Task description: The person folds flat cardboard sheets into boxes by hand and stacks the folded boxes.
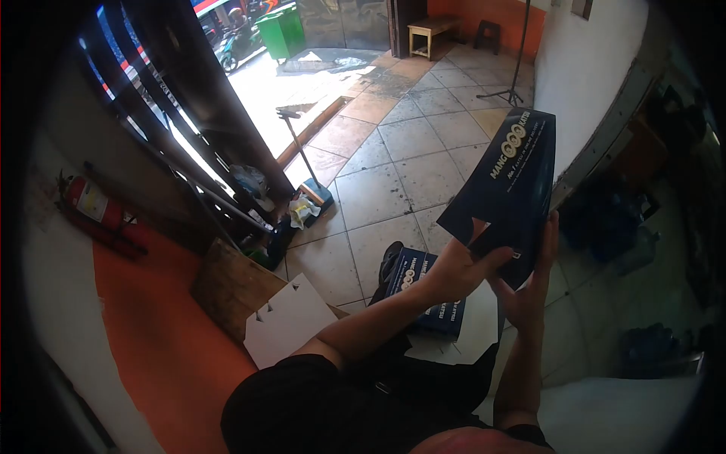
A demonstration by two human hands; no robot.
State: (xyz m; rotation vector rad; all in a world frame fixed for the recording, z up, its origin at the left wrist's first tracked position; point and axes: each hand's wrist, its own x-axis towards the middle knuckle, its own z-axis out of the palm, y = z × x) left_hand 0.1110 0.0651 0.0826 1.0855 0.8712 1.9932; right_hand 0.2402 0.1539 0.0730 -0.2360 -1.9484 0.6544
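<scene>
A dark blue cardboard box [522,178] printed with "MANG" and "KATSU" in pale letters is held up, tilted, in front of me on the right. My left hand [463,271] grips its lower left corner, thumb laid across the panel by a small triangular gap. My right hand [535,291] is wrapped around the lower right side, with some fingers hidden behind. Below my left forearm, several similar blue boxes [446,321] lie together near my lap, partly covered by the arm. White cardboard [484,325] shows beside them.
A white slotted cardboard sheet [291,321] leans left near a wooden board [234,280]. A fire extinguisher [98,208] hangs on the left wall. A broom [302,151] and dustpan [318,193] stand by the doorway. Blue plastic jugs [612,227] lie right; a bench [431,32] stands behind.
</scene>
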